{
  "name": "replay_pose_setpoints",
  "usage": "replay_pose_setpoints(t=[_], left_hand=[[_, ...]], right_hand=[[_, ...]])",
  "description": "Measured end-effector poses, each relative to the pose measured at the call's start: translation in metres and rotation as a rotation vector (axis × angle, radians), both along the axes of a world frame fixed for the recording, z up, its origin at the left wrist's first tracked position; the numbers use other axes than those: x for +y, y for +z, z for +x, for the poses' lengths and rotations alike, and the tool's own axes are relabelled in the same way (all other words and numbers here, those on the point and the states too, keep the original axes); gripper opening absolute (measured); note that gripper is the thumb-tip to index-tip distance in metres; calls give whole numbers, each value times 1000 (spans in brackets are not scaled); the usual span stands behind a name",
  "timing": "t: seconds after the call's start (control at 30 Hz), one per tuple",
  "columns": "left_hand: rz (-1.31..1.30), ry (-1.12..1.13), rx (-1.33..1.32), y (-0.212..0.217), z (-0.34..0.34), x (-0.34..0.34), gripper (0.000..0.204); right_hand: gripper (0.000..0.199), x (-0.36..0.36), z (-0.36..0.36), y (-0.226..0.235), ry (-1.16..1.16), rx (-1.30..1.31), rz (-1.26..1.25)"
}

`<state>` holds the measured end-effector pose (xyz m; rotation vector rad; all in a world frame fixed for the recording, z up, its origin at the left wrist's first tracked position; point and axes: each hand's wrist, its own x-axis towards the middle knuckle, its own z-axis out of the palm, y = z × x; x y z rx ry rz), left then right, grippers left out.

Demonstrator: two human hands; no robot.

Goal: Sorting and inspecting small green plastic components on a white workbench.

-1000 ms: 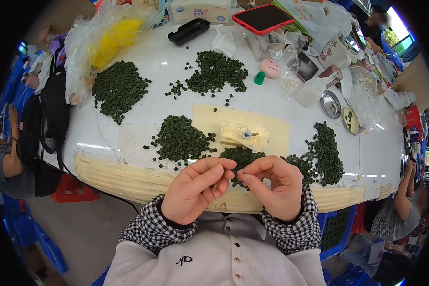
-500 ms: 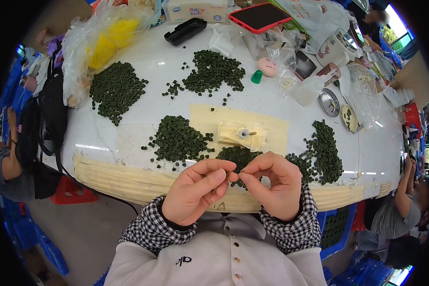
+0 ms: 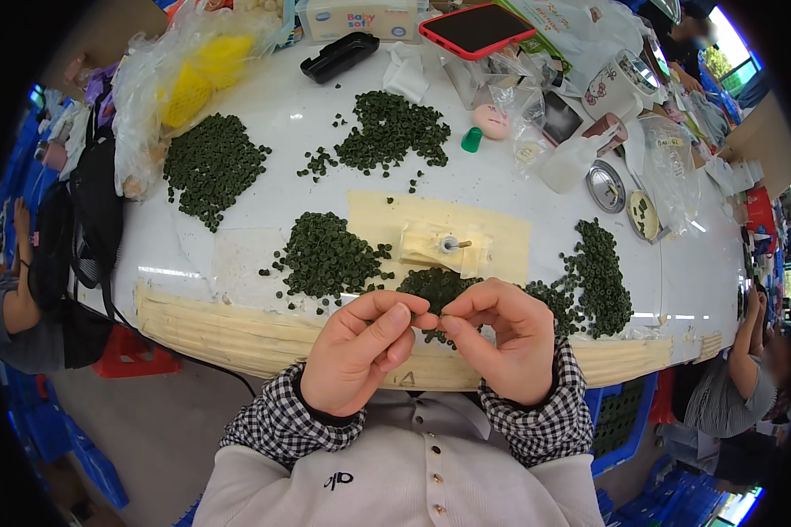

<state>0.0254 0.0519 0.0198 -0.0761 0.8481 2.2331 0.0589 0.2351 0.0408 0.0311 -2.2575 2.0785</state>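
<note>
My left hand (image 3: 359,350) and my right hand (image 3: 506,342) meet fingertip to fingertip above the table's near edge. Each has thumb and forefinger closed in a pinch; whatever sits between them is too small and too covered to make out. Just beyond the fingertips lies a heap of small dark green round pieces (image 3: 434,283), partly hidden by my hands. A larger heap of the same pieces (image 3: 325,253) is left of it, and another heap (image 3: 599,279) is on the right. Behind my hands, a metal pin (image 3: 462,244) sticks out of a yellow-taped block (image 3: 420,244).
Farther back are two more green heaps (image 3: 215,167) (image 3: 394,130). A black tray (image 3: 341,58), a red-framed phone (image 3: 476,30), a white mug (image 3: 618,86), a white bottle (image 3: 566,167) and a round tin (image 3: 605,186) crowd the back and right. Plastic bags (image 3: 149,105) lie at left.
My fingertips shift very slightly, still together in a pinch. The whole view moves a little; the heaps look the same.
</note>
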Motion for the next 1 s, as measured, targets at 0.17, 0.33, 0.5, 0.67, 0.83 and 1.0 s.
replay_pose_setpoints(t=[0.17,0.33,0.5,0.67,0.83,1.0], left_hand=[[-19,50,43,-2,2,1,23],[-30,27,49,-2,1,1,22],[-23,9,23,-3,2,2,20],[-80,6,5,0,2,6,18],[-98,7,34,-2,3,7,17],[-93,0,39,-1,4,6,17]], right_hand=[[11,0,0,1,17,-47,-29],[11,-1,0,-1,11,-57,-68],[10,0,0,-1,7,30,49],[11,1,-3,1,47,171,129],[12,1,-4,4,69,190,200],[12,1,-3,3,52,202,207]])
